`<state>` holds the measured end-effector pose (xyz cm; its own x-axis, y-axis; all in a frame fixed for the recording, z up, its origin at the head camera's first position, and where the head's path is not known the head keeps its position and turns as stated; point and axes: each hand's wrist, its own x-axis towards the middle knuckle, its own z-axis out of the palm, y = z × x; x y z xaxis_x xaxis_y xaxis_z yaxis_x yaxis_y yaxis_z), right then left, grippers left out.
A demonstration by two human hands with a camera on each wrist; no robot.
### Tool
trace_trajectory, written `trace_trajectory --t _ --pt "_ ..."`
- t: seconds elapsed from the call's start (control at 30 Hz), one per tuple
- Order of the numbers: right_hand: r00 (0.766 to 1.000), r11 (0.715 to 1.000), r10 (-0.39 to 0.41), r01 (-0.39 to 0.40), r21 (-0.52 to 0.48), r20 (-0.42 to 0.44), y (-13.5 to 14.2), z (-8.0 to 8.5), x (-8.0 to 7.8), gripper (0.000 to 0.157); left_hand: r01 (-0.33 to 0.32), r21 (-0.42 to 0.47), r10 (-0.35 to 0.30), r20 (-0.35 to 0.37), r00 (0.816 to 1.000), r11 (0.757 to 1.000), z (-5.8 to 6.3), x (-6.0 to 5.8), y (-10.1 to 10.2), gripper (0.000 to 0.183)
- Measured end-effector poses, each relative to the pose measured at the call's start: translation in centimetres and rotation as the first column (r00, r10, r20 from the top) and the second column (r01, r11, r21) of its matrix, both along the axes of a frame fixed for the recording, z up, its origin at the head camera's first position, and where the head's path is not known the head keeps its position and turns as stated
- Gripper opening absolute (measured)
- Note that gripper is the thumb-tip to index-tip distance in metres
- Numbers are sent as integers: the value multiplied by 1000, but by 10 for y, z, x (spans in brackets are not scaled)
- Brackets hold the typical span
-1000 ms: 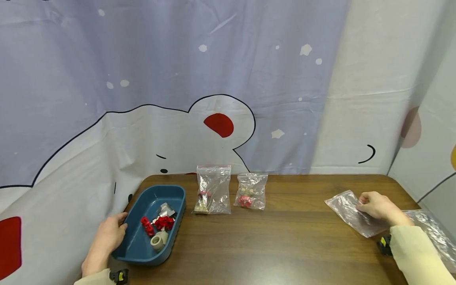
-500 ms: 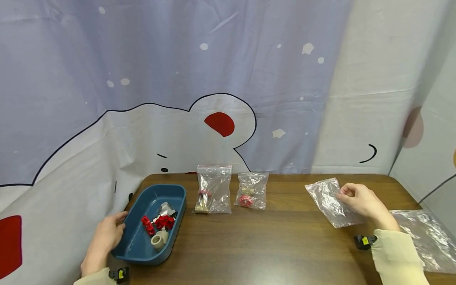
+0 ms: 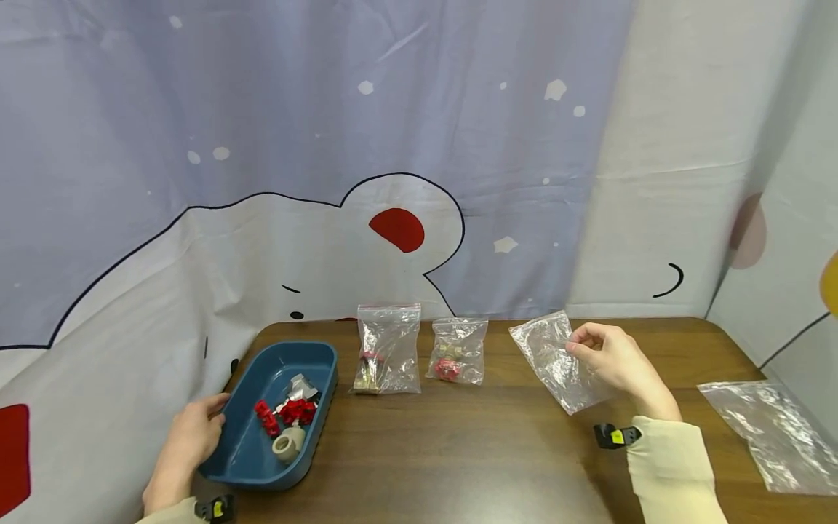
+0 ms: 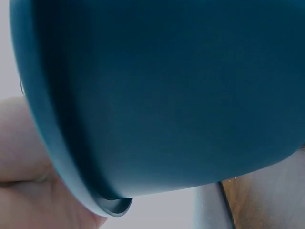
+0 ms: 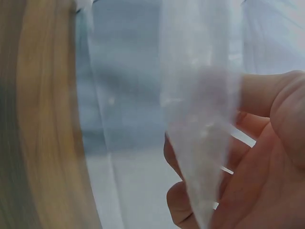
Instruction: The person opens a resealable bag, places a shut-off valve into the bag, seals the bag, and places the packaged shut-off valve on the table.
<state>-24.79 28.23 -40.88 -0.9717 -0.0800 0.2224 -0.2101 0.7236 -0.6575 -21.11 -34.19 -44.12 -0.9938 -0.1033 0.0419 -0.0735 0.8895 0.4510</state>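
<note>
My left hand holds the left rim of a blue plastic tray; the left wrist view shows the tray's outer wall close up, the fingertips partly hidden. Inside the tray lie red parts, a beige pipe fitting and a silvery piece. My right hand pinches a clear zip bag between thumb and fingers, above the right part of the table. In the right wrist view this bag hangs blurred in front of the fingers. Nothing shows inside it.
Two clear zip bags stand at the table's back: one bag holds brass and red parts, the smaller bag a red and brass part. Another flat clear bag lies at the right edge. A printed curtain hangs behind the wooden table.
My right hand has lifted the clear bag away from the flat one at the right edge and carried it left. The left hand and tray have stayed put.
</note>
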Motion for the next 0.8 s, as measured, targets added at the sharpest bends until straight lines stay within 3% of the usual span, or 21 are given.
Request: trace_trajectory --t 0.33,0.53,0.8 --pt "1000 994 26 -26 -104 -4 -36 -1 0 11 19 -5 -19 -19 1000 1000 -3 0 -3 40" --pt "998 968 52 -45 -245 20 -51 -9 1 13 30 -16 -30 -14 999 999 -3 0 -2 41" --pt "996 950 87 -77 -302 20 -73 -15 1 13 -3 18 1 81 997 1000 2 -4 3 43"
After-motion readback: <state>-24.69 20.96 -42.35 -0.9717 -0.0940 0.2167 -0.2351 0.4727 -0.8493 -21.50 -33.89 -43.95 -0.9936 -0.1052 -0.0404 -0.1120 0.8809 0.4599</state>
